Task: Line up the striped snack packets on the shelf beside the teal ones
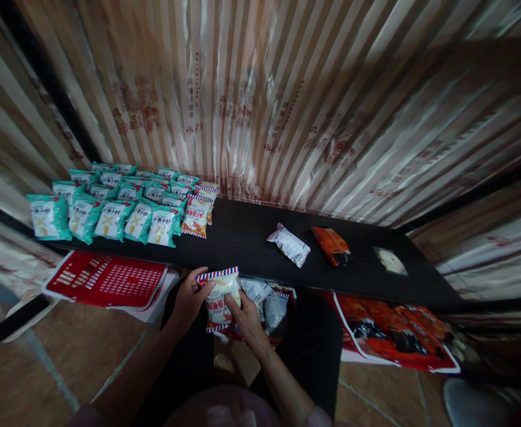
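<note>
Between both hands, in front of the black table's near edge, I hold a snack bag with red-and-blue striped ends and red print. My left hand grips its left side, thumb on the front. On its right side, my right hand is closed with the thumb over the front. Just behind that hand, at lap height, an open container holds several pale snack bags. Two orange striped-edge snack bags stand on the table at the right end of rows of teal-and-white snack bags.
On the black table lie a white striped-edge bag, an orange packet and a clear packet with something pale. Below, at right, is a red box of orange packets; a red printed carton is at left. Striped curtains hang behind.
</note>
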A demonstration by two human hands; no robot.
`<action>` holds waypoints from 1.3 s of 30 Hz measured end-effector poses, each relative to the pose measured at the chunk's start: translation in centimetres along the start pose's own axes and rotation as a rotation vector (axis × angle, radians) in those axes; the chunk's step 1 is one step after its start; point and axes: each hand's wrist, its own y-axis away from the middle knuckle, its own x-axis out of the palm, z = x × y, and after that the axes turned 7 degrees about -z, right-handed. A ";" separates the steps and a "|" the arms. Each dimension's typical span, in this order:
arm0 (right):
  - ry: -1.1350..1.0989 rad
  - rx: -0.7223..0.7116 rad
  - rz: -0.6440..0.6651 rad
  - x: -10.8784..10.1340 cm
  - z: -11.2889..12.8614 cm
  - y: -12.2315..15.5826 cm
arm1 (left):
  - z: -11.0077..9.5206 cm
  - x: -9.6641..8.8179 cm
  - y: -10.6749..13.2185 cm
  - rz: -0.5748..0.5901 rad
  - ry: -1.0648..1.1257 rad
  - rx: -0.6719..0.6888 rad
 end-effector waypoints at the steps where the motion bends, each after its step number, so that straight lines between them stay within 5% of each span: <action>1: -0.002 0.019 0.000 0.1 -0.1 0.0 | 0.2 0.2 0.0 -0.032 0.019 -0.002; 8: -0.022 0.057 -0.030 1.0 -0.9 -0.5 | 0.9 0.9 -0.6 -0.117 0.094 -0.018; 17: -0.100 0.095 -0.016 1.5 -2.6 -1.6 | 1.3 0.7 0.3 -0.064 -0.019 -0.064; 28: -0.146 0.117 -0.061 2.4 -1.6 -2.8 | 2.9 0.5 0.7 0.060 0.050 -0.061; 39: -0.187 0.123 0.013 3.9 -0.2 -2.9 | 2.2 0.0 0.2 -0.084 -0.083 -0.009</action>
